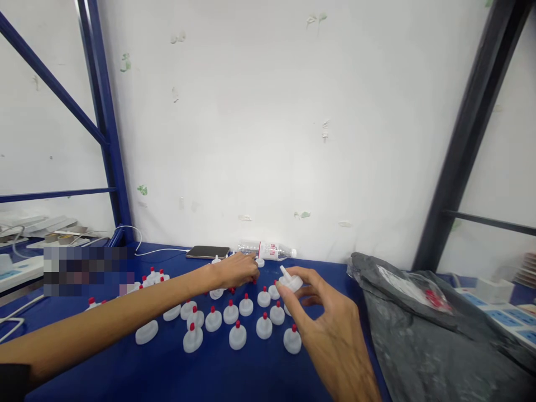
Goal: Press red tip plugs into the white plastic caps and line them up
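Note:
Several small white bottle caps with red tips (238, 335) stand in rows on the blue table (201, 374). My right hand (330, 318) pinches one white cap (290, 281) that lies tilted, above the right end of the rows. My left hand (234, 271) reaches far across the table, fingers curled down at the back of the rows near a plastic water bottle (268, 250). What it holds, if anything, is hidden.
A dark phone (208, 252) on a white cable lies at the back by the wall. A grey plastic bag (422, 318) covers the table's right side. Blue shelf posts (106, 128) stand left; a dark post (469, 134) right.

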Available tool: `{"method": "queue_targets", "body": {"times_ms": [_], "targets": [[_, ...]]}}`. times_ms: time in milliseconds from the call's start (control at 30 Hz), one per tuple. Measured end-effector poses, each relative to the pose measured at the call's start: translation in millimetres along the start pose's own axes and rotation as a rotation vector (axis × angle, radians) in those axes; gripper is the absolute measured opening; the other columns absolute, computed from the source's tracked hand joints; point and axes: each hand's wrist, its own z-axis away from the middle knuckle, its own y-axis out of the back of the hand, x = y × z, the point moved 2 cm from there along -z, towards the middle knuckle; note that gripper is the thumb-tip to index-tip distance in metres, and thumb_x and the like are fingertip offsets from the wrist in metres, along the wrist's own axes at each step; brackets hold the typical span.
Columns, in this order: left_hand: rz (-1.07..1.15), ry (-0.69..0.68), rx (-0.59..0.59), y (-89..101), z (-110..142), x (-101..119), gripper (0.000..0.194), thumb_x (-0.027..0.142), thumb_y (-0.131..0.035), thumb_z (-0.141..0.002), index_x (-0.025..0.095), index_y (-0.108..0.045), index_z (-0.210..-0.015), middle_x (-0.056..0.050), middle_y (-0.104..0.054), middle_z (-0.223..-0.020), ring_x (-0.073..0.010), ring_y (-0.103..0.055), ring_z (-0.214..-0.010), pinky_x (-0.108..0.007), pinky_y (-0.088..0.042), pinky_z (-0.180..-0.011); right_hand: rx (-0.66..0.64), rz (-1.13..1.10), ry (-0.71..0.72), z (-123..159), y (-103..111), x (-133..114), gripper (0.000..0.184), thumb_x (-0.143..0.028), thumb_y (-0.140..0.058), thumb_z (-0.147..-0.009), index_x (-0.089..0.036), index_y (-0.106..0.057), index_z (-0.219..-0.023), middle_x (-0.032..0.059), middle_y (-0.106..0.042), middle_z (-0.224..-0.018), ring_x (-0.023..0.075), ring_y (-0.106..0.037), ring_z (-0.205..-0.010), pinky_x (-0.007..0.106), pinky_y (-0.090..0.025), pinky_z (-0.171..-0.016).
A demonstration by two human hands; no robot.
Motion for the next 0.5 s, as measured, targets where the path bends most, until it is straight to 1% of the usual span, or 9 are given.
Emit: {"method": "queue_targets", "body": {"times_ms": [200,367,433,500], "targets": [[0.007,-0.014,0.012,-0.4,-0.5,2.8,0.007,0.016,-0.070,-0.085,0.022,-0.067,-0.084,-0.002,-0.069,-0.081,-0.0236,-0.060,-0.089,-0.029,-0.036,-0.056,-0.017,0.016,-0.014,0.2,0.9,-1.0,0.025,-0.045,-0.061,-0.084,-0.030,-0.067,-0.103,-0.0041,-0.072,-0.079,0.0181,-0.068,-0.071,0.030,-0.052,-0.067],[-0.019,0.007,0.037,-2.1,-2.3,8.9,0.005,0.016,-0.066,-0.084,0.020,-0.064,-0.082,-0.004,-0.068,-0.083,-0.0246,-0.062,-0.087,-0.030,-0.040,-0.059,-0.037,0.025,-0.020,0.6,1.8,-1.7,0.026,-0.046,-0.060,-0.084,-0.030,-0.067,-0.104,-0.0034,-0.072,-0.079,0.0180,-0.068,-0.071,0.029,-0.052,-0.065],[-0.032,0.027,0.048,1.7,-3.2,9.8,0.003,0.016,-0.066,-0.081,0.019,-0.064,-0.081,-0.005,-0.068,-0.081,-0.0253,-0.063,-0.085,-0.030,-0.041,-0.058,-0.051,0.026,-0.033,0.5,1.6,-0.9,0.026,-0.046,-0.060,-0.085,-0.030,-0.067,-0.104,-0.0032,-0.072,-0.081,0.0180,-0.068,-0.073,0.028,-0.051,-0.065],[-0.040,0.058,0.068,11.3,-2.9,9.5,0.001,0.017,-0.065,-0.080,0.018,-0.064,-0.081,-0.006,-0.067,-0.080,-0.0253,-0.064,-0.081,-0.030,-0.041,-0.056,-0.085,0.038,-0.054,0.1,0.7,0.5,0.025,-0.045,-0.059,-0.085,-0.031,-0.067,-0.104,-0.0036,-0.072,-0.081,0.0180,-0.068,-0.074,0.028,-0.051,-0.065]]}}
